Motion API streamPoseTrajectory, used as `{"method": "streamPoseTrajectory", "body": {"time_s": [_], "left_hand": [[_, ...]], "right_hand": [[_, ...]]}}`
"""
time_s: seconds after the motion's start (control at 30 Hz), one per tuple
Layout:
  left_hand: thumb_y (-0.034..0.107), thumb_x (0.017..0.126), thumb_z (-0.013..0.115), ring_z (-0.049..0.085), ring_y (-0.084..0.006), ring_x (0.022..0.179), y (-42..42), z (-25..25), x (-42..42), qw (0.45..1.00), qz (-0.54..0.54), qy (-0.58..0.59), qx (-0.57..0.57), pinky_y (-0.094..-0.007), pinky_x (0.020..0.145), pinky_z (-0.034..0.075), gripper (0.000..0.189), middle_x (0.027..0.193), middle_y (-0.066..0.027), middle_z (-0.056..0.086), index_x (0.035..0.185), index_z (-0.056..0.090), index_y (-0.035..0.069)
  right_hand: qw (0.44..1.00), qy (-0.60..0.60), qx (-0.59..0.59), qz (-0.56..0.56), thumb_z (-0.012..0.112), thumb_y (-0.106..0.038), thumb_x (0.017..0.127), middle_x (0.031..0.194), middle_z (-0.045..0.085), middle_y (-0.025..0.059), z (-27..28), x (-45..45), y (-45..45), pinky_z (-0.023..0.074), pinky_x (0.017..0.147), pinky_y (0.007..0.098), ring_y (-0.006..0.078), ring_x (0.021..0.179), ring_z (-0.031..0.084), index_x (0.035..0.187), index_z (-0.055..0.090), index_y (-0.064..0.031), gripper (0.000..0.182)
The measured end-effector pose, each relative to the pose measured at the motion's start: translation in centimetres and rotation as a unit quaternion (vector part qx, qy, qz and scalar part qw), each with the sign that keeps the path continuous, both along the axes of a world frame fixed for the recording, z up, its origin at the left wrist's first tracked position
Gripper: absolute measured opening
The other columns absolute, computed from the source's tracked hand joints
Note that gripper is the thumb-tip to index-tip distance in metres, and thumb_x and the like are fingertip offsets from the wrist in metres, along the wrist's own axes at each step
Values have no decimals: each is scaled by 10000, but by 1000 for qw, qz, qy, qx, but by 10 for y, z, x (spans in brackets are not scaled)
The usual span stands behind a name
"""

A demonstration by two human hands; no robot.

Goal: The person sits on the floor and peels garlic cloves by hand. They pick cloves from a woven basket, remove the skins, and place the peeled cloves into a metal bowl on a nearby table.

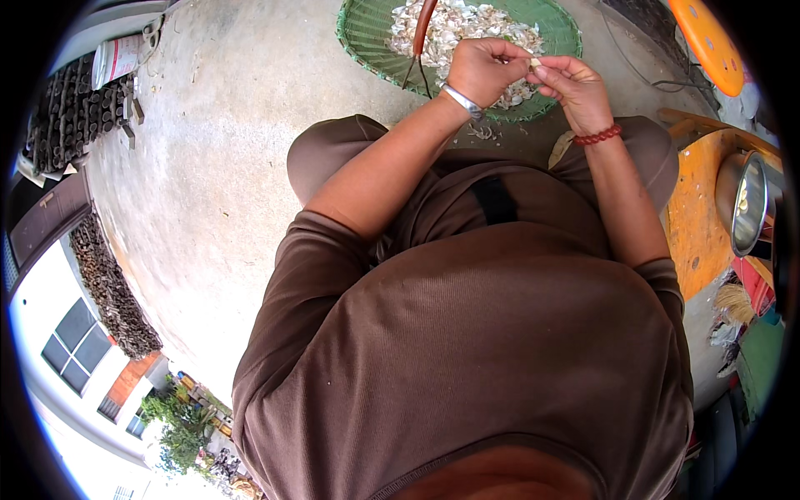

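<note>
Both hands meet over a green woven basket (375, 53) that holds a heap of pale, papery garlic skins (487, 22). A small pale piece, apparently a garlic clove (534, 63), is pinched between the fingertips of my left hand (481, 72), with a silver bracelet at its wrist, and those of my right hand (572, 87), with a red beaded bracelet. Fingers partly cover the piece. The basket's reddish-brown handle (423, 28) rises beside my left hand. Off to the right, a steel bowl (750, 203) has a few pale cloves (743, 197) in it.
The bowl is on an orange wooden surface (694, 219) by my right knee. An orange stool top (709, 47) stands at the upper right, near a dark cable (669, 84) on the concrete floor (206, 156). A white bucket (119, 59) and stacked dark pieces (75, 115) lie far left.
</note>
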State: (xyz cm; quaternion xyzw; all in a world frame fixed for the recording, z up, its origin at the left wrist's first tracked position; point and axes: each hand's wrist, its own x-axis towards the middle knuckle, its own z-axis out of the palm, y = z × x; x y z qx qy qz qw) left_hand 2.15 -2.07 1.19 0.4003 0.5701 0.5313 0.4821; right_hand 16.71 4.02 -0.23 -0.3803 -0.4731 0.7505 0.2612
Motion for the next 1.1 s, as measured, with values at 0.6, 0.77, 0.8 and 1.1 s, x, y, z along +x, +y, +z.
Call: {"method": "streamPoseTrajectory", "body": {"time_s": [0.6,0.77,0.8,1.1], "left_hand": [[93,670,615,527,-56,587,0,-5,2,994,0,112,17,-174,539,437,149,676,-50,597,766,603,-20],[97,663,618,523,-49,579,-1,0,2,994,-1,113,11,-176,537,435,141,665,-39,597,760,612,-5],[98,664,617,523,-50,580,-2,2,2,995,-3,104,9,-176,538,434,141,666,-40,597,762,612,-4],[101,681,614,515,-47,578,2,-4,-4,995,-24,93,26,-174,536,428,130,667,-32,594,764,612,0]], "right_hand": [[998,50,-28,25,564,-87,737,790,572,51,-4,3,2,438,594,164,114,732,566,852,536,-22,135],[999,31,-13,29,564,-84,736,779,578,49,-3,4,2,432,580,160,113,724,571,844,545,-26,124],[999,28,-11,30,564,-83,736,779,579,49,-3,4,3,431,579,159,113,724,572,845,546,-27,124],[998,34,-30,34,529,-54,753,799,572,54,-4,5,6,448,565,149,105,718,565,872,527,-12,126]]}}
